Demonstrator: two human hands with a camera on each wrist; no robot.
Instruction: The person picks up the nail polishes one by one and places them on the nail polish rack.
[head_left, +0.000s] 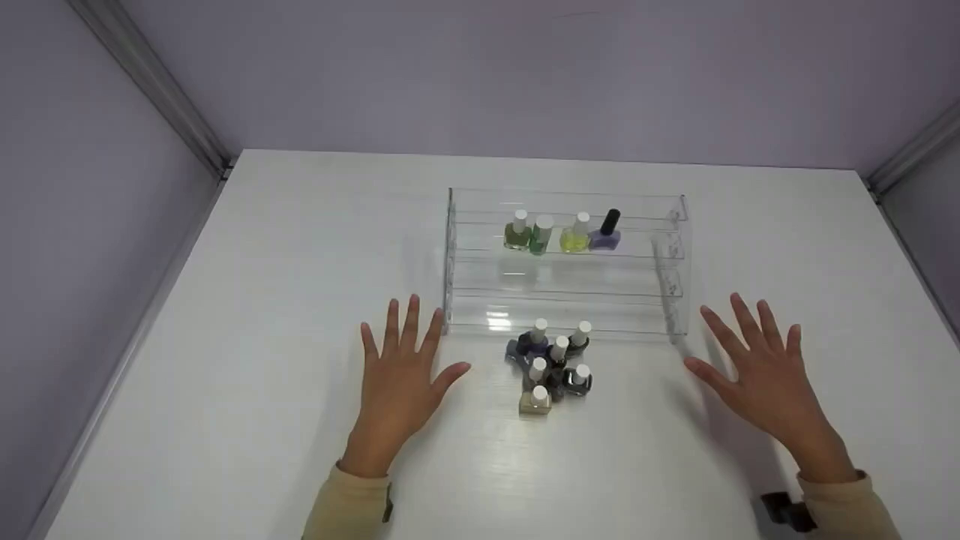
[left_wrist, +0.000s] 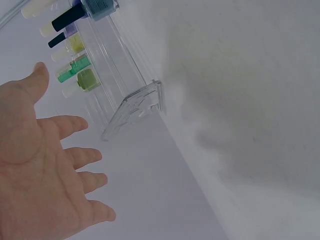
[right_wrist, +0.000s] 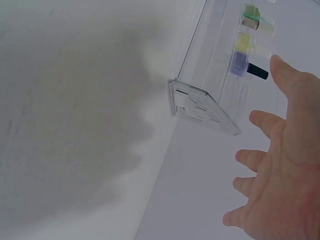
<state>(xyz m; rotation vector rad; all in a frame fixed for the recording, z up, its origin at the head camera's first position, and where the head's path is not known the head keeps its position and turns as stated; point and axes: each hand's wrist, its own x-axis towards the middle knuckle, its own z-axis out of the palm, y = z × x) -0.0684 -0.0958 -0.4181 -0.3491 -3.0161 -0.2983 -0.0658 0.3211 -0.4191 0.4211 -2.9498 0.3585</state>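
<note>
My left hand [head_left: 399,390], fingers spread and palm down, is over the white table to the left of a cluster of nail polish bottles [head_left: 556,360]. On the right side, my right hand [head_left: 772,382] is spread the same way and holds nothing. Between and beyond the hands stands a clear acrylic tiered rack [head_left: 555,292]. One of its upper tiers bears an olive green bottle [head_left: 517,236], a green bottle [head_left: 540,236], a yellow bottle [head_left: 575,238] and a purple bottle [head_left: 604,238] with a black cap. Mostly dark bottles with white caps make up the cluster in front of the rack.
The white table [head_left: 300,247] meets a pale wall [head_left: 480,82] at the back. Side panels with metal posts [head_left: 161,82] flank it. A black strap piece [head_left: 787,511] shows at the right cuff.
</note>
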